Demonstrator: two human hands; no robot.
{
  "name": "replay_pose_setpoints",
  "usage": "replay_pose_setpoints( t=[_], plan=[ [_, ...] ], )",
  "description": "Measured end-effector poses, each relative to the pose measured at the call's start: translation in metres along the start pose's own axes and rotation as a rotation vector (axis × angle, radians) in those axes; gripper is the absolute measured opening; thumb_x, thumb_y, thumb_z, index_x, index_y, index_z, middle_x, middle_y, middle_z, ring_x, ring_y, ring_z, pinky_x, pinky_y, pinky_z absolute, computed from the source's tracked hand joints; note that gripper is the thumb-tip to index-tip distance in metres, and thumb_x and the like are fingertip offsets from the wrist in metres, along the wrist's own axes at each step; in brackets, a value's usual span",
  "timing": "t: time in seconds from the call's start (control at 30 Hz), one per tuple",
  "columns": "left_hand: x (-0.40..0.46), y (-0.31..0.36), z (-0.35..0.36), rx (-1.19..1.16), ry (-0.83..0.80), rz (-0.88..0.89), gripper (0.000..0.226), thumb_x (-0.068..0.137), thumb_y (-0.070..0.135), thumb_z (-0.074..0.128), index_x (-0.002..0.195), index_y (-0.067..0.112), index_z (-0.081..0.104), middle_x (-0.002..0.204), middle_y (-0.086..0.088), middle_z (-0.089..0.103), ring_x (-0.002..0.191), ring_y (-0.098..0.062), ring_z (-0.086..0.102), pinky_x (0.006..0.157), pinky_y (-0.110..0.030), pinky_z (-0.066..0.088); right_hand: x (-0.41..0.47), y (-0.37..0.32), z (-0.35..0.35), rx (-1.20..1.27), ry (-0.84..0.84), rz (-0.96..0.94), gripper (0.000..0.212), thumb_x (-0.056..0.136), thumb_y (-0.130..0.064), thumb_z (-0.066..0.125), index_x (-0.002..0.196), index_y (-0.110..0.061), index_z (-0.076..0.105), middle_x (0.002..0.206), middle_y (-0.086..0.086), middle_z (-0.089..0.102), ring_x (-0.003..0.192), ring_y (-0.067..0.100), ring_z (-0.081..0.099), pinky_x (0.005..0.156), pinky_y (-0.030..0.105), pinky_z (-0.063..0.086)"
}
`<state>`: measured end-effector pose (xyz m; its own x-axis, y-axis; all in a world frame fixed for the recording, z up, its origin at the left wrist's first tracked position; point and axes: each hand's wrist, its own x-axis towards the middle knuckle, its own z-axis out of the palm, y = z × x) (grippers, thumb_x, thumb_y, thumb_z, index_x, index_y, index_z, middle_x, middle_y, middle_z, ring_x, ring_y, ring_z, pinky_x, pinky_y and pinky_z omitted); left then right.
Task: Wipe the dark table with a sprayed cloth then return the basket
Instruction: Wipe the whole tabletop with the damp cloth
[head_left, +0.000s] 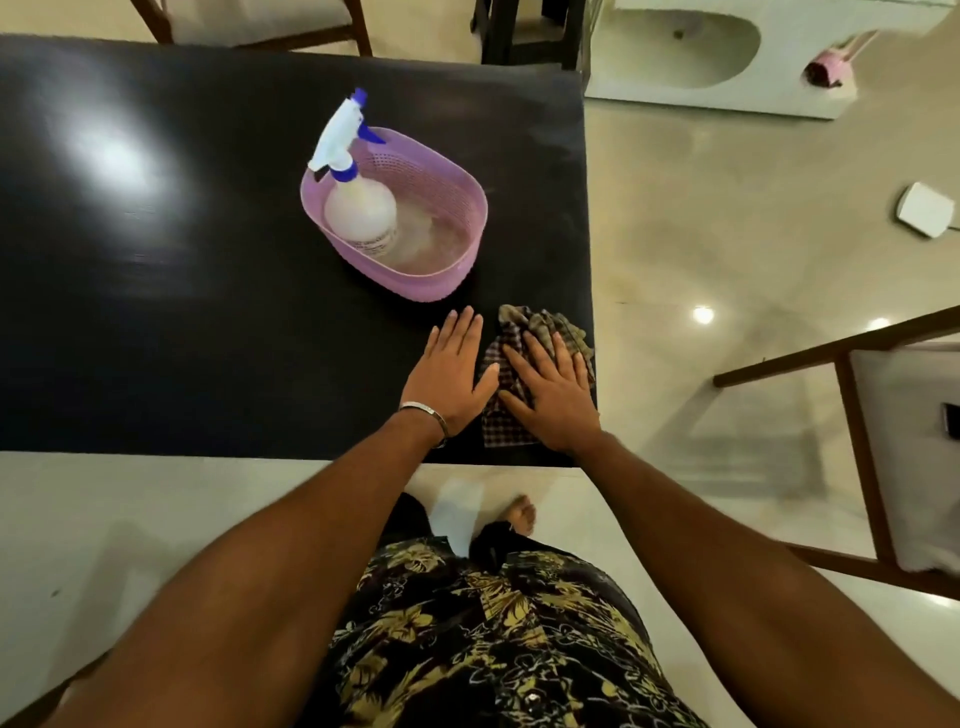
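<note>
Near the right front corner of the dark bench (182, 322), both your hands lie flat with fingers straight. Your right hand (553, 400) presses down on one crumpled checked cloth (540, 325), which sits at the bench's right edge. Your left hand (449, 376) rests palm down on the bare bench surface just left of the cloth, thumb close to its edge; a metal bracelet (426, 413) circles that wrist.

Just beyond the cloth, toward the bench's middle, stands one pink perforated basket (441, 208). One spray bottle (358, 202) with a white and blue trigger head stands upright inside the basket's left end. The basket is near your left fingertips but apart from them.

Three wooden chairs show around the bench: one (852, 415) on the floor to the cloth's right, two at the far side. One small white box (927, 210) lies on the floor farther right.
</note>
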<state>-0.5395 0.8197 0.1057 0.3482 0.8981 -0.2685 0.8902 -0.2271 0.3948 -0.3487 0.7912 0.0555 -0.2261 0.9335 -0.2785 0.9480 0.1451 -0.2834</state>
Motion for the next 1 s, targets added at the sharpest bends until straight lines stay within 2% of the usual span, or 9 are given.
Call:
replay_pose_setpoints(
  t=[0.43,0.67,1.0],
  plan=[
    [0.050,0.025,-0.004,-0.056,0.017,-0.052,0.069,0.099,0.042,0.029,0.154,0.011,0.001,0.163,-0.006,-0.004,0.149,-0.018,-0.010,0.121,-0.036,-0.003,0.026,0.033,-0.013,0.002,0.037,-0.036,0.064,0.098,-0.066,0.027,0.156,-0.044,0.014,0.167,-0.005,0.010,0.154,0.028,-0.005,0.122,0.054,-0.003],
    [0.097,0.039,-0.010,-0.138,0.008,-0.078,0.068,0.099,0.041,0.029,0.154,0.011,0.001,0.163,-0.005,-0.005,0.149,-0.016,-0.011,0.121,-0.036,-0.004,0.069,0.065,-0.034,0.025,-0.005,-0.044,0.064,0.098,-0.067,0.028,0.155,-0.046,0.010,0.167,-0.007,0.006,0.154,0.027,-0.008,0.122,0.057,0.004],
    [0.147,0.049,-0.016,-0.157,0.039,-0.144,0.069,0.099,0.044,0.028,0.154,0.012,0.003,0.163,-0.005,-0.004,0.149,-0.017,-0.010,0.119,-0.033,-0.007,0.158,0.108,-0.077,0.003,-0.063,-0.087,0.064,0.098,-0.065,0.029,0.156,-0.044,0.012,0.168,-0.007,0.001,0.153,0.029,-0.010,0.121,0.057,0.000]
  ],
)
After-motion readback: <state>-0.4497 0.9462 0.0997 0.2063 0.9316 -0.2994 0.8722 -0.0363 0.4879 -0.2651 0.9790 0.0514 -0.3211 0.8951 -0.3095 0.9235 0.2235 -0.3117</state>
